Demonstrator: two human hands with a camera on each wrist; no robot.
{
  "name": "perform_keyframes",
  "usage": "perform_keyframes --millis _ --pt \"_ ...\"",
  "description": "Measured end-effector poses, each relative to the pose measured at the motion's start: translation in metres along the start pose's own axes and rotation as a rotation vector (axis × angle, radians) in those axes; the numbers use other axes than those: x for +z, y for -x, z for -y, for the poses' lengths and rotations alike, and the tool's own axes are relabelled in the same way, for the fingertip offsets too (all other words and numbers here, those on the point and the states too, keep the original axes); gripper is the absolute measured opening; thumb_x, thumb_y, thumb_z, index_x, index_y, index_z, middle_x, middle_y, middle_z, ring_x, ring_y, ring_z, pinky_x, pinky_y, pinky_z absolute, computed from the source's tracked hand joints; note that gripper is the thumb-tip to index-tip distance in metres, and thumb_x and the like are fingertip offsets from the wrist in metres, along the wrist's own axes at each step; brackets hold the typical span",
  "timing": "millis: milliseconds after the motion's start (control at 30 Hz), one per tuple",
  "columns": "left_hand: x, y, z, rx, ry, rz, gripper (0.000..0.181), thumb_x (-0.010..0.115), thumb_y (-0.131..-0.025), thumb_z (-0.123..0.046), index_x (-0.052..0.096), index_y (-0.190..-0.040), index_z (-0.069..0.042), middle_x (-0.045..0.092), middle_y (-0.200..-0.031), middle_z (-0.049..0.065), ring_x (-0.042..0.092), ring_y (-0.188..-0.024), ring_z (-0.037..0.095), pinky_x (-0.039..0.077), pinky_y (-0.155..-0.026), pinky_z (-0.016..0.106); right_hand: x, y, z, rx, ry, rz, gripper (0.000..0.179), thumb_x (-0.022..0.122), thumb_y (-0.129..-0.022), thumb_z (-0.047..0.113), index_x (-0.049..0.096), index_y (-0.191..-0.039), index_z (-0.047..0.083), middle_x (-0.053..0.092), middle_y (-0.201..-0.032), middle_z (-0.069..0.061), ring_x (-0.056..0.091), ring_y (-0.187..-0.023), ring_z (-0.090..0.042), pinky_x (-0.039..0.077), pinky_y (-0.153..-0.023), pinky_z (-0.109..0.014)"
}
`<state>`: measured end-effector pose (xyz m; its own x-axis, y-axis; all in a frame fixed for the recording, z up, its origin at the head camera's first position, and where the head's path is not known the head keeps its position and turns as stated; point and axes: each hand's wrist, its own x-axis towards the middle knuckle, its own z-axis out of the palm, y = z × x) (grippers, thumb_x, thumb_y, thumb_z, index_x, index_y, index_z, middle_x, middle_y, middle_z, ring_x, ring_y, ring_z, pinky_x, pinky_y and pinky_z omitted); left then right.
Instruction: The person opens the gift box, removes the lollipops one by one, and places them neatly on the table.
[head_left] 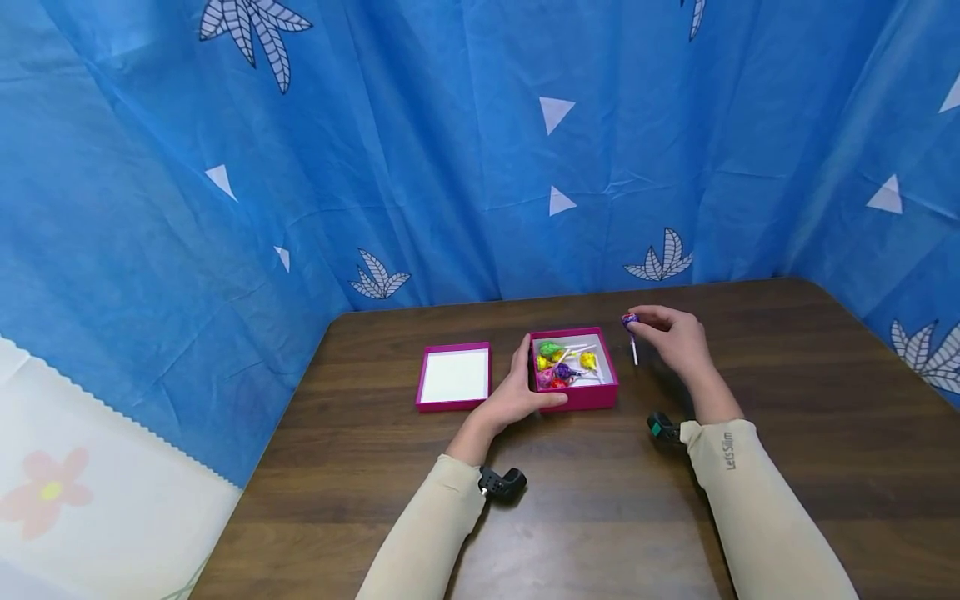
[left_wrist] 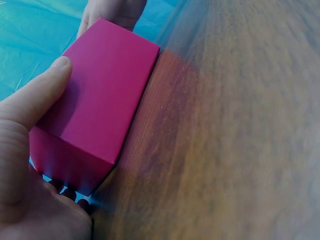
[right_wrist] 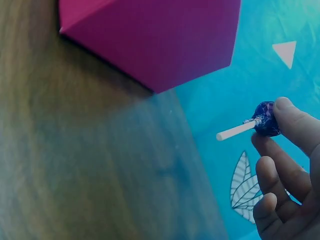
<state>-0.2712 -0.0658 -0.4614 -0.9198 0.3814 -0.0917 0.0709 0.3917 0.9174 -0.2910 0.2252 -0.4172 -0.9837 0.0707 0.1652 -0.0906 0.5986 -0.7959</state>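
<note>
Two hands work near the middle of the tabletop (head_left: 787, 467), toward its far edge. The left hand (head_left: 517, 392) grips the near left corner of the pink box (head_left: 592, 396), thumb along its front wall. Wrapped lollipops (head_left: 562, 364) lie inside. Just right of the box, the right hand (head_left: 675, 337) pinches a purple lollipop (head_left: 629, 319), stick hanging down. The lid (head_left: 454, 377) lies left of the box.

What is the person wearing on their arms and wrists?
Both arms are covered by long, snug cream-beige sleeves that stop at the wrists. The right sleeve carries small dark lettering near the cuff; the left sleeve looks plain. A small black camera is strapped under each wrist, the right one showing a green spot. Both hands are bare.
</note>
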Motion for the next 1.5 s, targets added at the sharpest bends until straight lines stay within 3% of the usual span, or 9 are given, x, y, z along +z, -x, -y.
perform_keyframes --millis 133,267,367,700,967,1300,1400,1500 --pt "0.000 0.001 0.002 -0.004 0.004 0.003 0.119 0.081 -0.078 -0.043 -0.006 -0.160 -0.037 0.005 -0.169 0.004 0.020 -0.152 0.030 0.026 -0.122 0.057 0.003 0.001 -0.008 0.048 -0.015 -0.009 0.049 0.062 -0.097 0.044 0.061 -0.136 0.014 0.063 -0.132 -0.018 0.058 -0.114 -0.033 0.055 -0.091 -0.037" --pt "0.001 0.000 0.002 -0.003 0.006 0.003 0.118 0.081 -0.079 -0.044 -0.005 -0.159 -0.037 0.006 -0.169 0.004 0.021 -0.152 0.031 0.027 -0.122 0.057 0.006 0.000 -0.016 0.075 -0.033 -0.012 0.047 0.062 -0.098 0.040 0.061 -0.135 0.012 0.063 -0.129 -0.019 0.062 -0.098 -0.028 0.054 -0.074 -0.019" --pt "0.000 0.001 0.001 -0.001 0.006 0.002 0.118 0.081 -0.079 -0.044 -0.005 -0.160 -0.037 0.006 -0.169 0.004 0.021 -0.152 0.030 0.026 -0.122 0.057 0.008 -0.002 -0.022 0.057 -0.036 -0.008 0.044 0.062 -0.099 0.036 0.062 -0.132 0.008 0.065 -0.125 -0.021 0.066 -0.087 -0.025 0.054 -0.068 -0.015" --pt "0.000 0.000 0.000 -0.002 0.001 0.003 0.117 0.080 -0.080 -0.044 -0.005 -0.159 -0.039 0.006 -0.169 0.003 0.020 -0.152 0.031 0.027 -0.122 0.057 0.018 -0.005 -0.031 0.041 -0.055 0.033 0.038 0.059 -0.102 0.024 0.060 -0.136 0.006 0.062 -0.131 -0.024 0.066 -0.085 -0.023 0.057 -0.068 -0.017" --pt "0.000 0.000 0.000 0.005 0.001 0.003 0.118 0.081 -0.079 -0.044 -0.004 -0.159 -0.039 0.007 -0.169 0.001 0.019 -0.153 0.030 0.026 -0.122 0.057 0.020 -0.007 -0.034 0.004 0.035 0.036 0.035 0.057 -0.102 0.023 0.063 -0.134 0.008 0.065 -0.126 -0.023 0.060 -0.074 -0.020 0.052 -0.061 -0.020" --pt "-0.001 0.001 0.000 0.005 -0.006 0.009 0.118 0.081 -0.080 -0.045 -0.006 -0.159 -0.039 0.004 -0.169 0.002 0.017 -0.154 0.030 0.023 -0.123 0.057 0.021 -0.006 -0.038 0.016 0.063 0.063 0.033 0.056 -0.103 0.024 0.065 -0.131 0.009 0.064 -0.128 -0.022 0.058 -0.089 -0.028 0.050 -0.064 -0.020" --pt "-0.001 0.001 0.000 0.003 -0.014 0.005 0.118 0.080 -0.080 -0.046 -0.006 -0.159 -0.039 0.004 -0.170 0.002 0.017 -0.154 0.030 0.023 -0.123 0.057 0.021 -0.005 -0.038 0.012 0.073 0.065 0.033 0.056 -0.103 0.024 0.065 -0.131 0.009 0.064 -0.129 -0.023 0.058 -0.094 -0.030 0.053 -0.070 -0.027" --pt "0.000 0.000 0.001 0.000 -0.013 0.003 0.117 0.080 -0.080 -0.047 -0.006 -0.159 -0.040 0.005 -0.169 0.002 0.017 -0.154 0.030 0.023 -0.123 0.057 0.022 -0.005 -0.037 0.004 0.084 0.060 0.033 0.056 -0.103 0.023 0.065 -0.131 0.008 0.063 -0.132 -0.023 0.059 -0.109 -0.037 0.054 -0.089 -0.045"
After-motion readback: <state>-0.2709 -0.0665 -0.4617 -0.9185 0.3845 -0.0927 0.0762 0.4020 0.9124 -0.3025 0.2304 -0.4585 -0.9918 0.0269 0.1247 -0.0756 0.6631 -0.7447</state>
